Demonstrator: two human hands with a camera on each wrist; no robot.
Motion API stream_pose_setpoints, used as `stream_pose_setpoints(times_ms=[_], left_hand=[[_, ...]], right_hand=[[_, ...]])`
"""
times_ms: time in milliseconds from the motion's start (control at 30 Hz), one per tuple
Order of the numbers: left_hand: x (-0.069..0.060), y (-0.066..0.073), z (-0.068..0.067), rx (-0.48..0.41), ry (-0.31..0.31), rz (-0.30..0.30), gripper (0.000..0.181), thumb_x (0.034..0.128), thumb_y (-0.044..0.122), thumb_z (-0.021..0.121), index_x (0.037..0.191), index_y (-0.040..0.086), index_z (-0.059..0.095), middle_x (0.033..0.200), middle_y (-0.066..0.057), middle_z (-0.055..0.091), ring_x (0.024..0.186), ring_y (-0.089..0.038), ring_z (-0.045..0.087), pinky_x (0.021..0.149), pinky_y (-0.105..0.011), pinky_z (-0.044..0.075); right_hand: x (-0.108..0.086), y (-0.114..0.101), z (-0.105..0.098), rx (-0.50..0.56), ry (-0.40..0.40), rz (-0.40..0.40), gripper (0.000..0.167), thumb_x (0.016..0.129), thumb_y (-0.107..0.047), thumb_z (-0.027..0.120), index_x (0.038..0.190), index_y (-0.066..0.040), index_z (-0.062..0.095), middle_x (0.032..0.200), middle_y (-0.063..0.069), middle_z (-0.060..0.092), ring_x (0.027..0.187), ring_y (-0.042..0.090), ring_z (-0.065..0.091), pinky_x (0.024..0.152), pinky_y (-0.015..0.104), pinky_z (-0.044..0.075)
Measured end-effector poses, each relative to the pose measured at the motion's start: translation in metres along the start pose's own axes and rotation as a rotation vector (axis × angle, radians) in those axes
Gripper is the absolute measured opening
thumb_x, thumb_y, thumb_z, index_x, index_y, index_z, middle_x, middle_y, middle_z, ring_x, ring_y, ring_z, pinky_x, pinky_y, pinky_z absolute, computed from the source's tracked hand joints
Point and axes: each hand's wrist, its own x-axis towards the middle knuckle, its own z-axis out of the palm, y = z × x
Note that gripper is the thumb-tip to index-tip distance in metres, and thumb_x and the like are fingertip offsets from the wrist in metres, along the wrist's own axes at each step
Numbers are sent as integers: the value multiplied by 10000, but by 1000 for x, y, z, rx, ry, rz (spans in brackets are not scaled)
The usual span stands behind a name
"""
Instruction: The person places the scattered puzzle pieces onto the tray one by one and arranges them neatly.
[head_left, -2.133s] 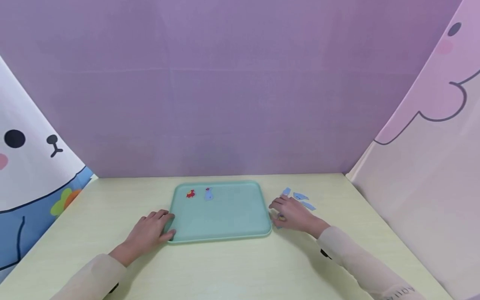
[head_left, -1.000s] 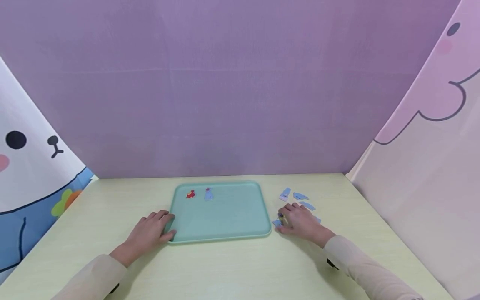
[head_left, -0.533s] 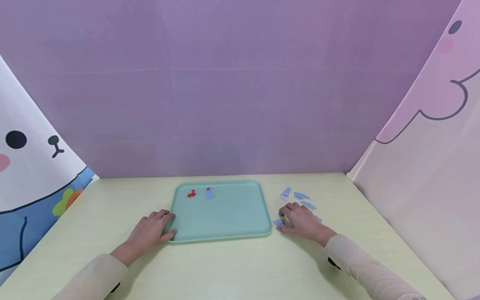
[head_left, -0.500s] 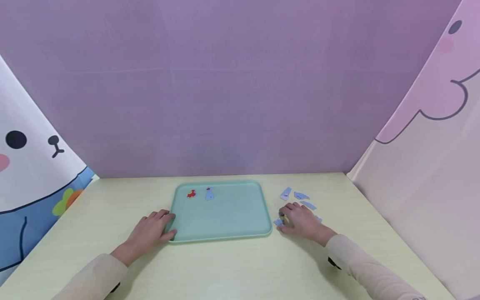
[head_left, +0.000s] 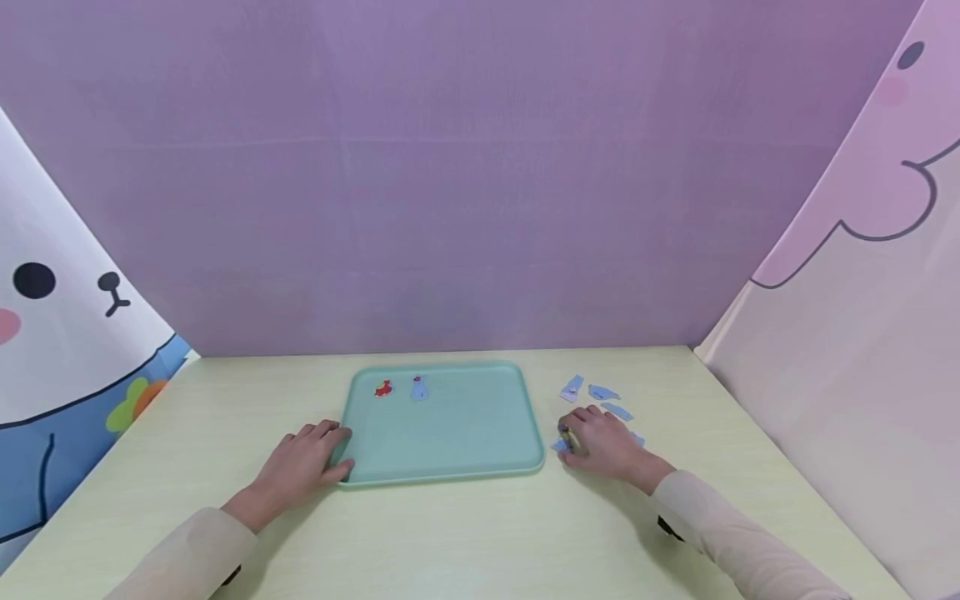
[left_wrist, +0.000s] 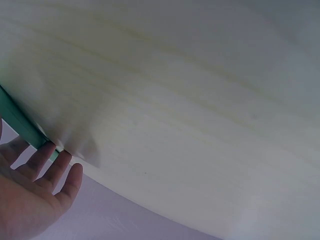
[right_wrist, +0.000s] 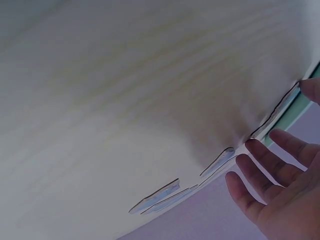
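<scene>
Two cutout pieces point(head_left: 418, 389) lie on the green tray point(head_left: 465, 442), left grip point(head_left: 296, 467) spread against its side. Right grip point(head_left: 603, 442) pinches a blue-edged piece point(head_left: 559, 447) on the worktop point(head_left: 435, 542) beside it!

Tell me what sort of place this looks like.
Probably an indoor booth set up for table work: a pale tabletop meets a plain purple backdrop, with a cartoon-printed left panel and right panel walling it in.

tray point(head_left: 457, 442) on table point(head_left: 450, 533) | two pieces point(head_left: 418, 389) inside | others point(head_left: 603, 392) right of it
</scene>
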Motion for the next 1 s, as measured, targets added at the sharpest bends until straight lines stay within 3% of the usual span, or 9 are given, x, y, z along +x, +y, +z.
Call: stream_pose_setpoints(times_ms=[467,1000], left_hand=[[0,1,-2,-5,6,-5,431,787,334,665,1101,43,615,1110,-135,596,976,-334,572,706,-497,475],[0,4,-4,-6,9,-5,418,787,323,665,1091,40,616,1100,-135,600,979,-336,572,701,-496,476]], right_hand=[[2,-3,-3,76,-24,40,400,743,-245,703,1084,-60,605,1029,71,610,893,213,531,718,383,465],[9,-3,-7,46,-13,50,412,685,-257,711,1037,-59,628,1004,65,585,844,200,506,739,401,458]])
